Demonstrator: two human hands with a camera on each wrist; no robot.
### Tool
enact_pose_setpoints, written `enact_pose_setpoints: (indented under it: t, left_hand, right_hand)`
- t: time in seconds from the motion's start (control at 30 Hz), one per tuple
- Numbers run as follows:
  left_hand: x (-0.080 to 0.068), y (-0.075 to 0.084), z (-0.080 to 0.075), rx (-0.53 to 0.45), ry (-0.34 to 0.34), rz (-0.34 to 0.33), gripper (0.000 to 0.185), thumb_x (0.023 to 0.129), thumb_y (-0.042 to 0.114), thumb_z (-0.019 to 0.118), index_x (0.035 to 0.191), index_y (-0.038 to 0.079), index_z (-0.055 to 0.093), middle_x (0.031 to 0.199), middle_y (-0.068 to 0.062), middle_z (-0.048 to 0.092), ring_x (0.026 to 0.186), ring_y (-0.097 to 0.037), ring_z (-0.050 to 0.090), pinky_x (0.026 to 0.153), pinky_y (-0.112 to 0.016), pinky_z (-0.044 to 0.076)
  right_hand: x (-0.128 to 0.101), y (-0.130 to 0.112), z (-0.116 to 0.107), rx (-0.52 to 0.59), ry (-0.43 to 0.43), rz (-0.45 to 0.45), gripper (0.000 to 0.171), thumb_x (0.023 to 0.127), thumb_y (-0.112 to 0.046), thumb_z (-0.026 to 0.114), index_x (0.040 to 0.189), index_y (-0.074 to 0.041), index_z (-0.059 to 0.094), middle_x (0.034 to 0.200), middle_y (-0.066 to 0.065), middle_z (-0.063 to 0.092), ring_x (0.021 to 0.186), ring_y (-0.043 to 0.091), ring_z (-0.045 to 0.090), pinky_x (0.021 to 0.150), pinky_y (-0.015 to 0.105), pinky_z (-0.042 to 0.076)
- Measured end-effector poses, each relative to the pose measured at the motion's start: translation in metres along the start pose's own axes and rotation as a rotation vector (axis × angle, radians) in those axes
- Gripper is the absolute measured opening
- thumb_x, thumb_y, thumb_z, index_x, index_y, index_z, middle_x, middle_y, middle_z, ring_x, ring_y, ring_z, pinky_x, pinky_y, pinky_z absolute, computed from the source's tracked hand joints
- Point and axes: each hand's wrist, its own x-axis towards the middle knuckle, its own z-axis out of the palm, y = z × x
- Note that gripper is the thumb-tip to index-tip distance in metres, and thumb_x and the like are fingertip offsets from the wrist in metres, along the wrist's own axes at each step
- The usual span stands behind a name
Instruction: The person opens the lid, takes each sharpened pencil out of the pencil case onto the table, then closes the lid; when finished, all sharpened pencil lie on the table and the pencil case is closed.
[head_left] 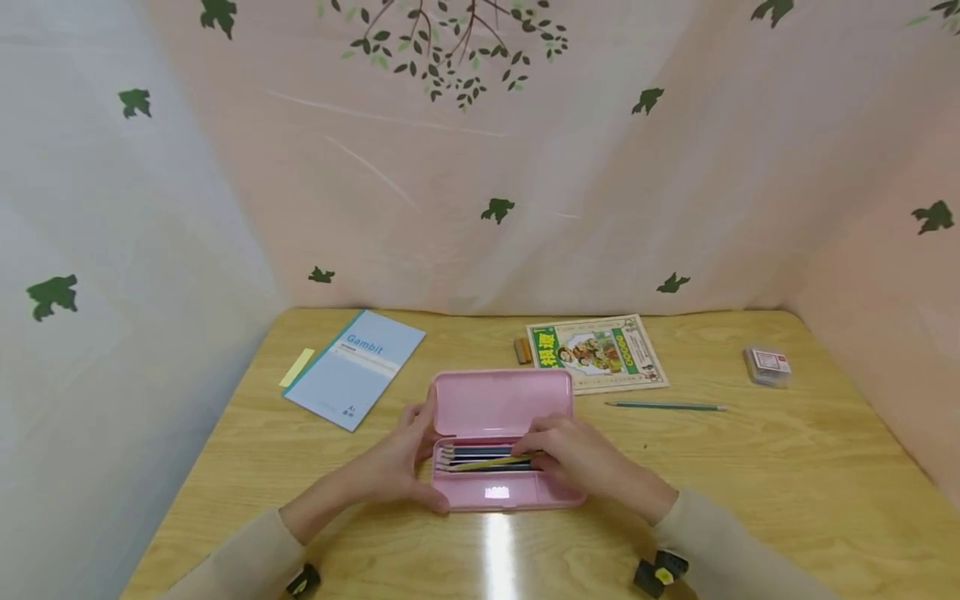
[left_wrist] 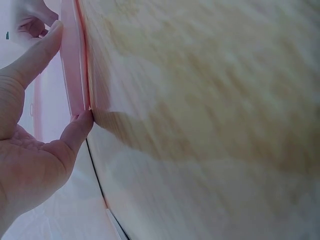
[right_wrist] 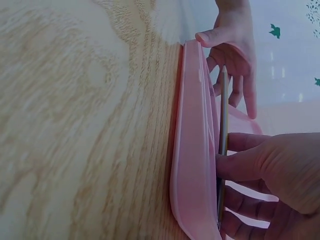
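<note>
A pink pencil case (head_left: 502,402) lies on the table with its lid laid back. Several dark pencils (head_left: 480,451) are side by side inside, sharpened tips to the left. My left hand (head_left: 393,467) holds the case's left end, thumb at the front corner and fingers toward the hinge side. Over the right half of the case, my right hand (head_left: 577,454) pinches a yellow pencil (head_left: 483,463) near its right end; the fingers hide that end. In the right wrist view this pencil (right_wrist: 223,110) runs along the case, its tip pointing to the left hand (right_wrist: 235,55).
A Gambit notebook (head_left: 352,371) and a yellow strip (head_left: 297,367) lie at left. Behind the case are an illustrated booklet (head_left: 600,354) and a small brown block (head_left: 522,351). A green pencil (head_left: 666,406) and a small clear box (head_left: 768,367) lie at right.
</note>
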Motion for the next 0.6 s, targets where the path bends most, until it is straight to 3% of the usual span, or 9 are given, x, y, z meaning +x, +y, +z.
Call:
enact_pose_setpoints:
  t: [0.27, 0.6]
  left_hand:
    - [0.0, -0.002, 0.001, -0.004, -0.002, 0.02, 0.152, 0.064, 0.025, 0.099, 0.16, 0.026, -0.018, 0.151, -0.017, 0.016, 0.135, -0.027, 0.049, 0.114, -0.031, 0.039]
    - [-0.001, 0.0, 0.001, 0.006, 0.0, 0.008, 0.151, 0.064, 0.024, 0.099, 0.161, 0.027, -0.018, 0.153, -0.017, 0.015, 0.135, -0.027, 0.05, 0.114, -0.032, 0.039]
  right_hand:
    - [-0.003, 0.002, 0.001, 0.03, 0.027, -0.005, 0.028, 0.089, -0.005, 0.077, 0.112, -0.02, 0.079, 0.099, -0.01, 0.067, 0.091, 0.005, 0.059, 0.083, 0.026, 0.059]
    - [-0.012, 0.004, -0.011, 0.209, 0.037, -0.016, 0.03, 0.089, -0.001, 0.075, 0.115, -0.016, 0.078, 0.099, -0.009, 0.067, 0.087, 0.005, 0.059, 0.074, 0.021, 0.057]
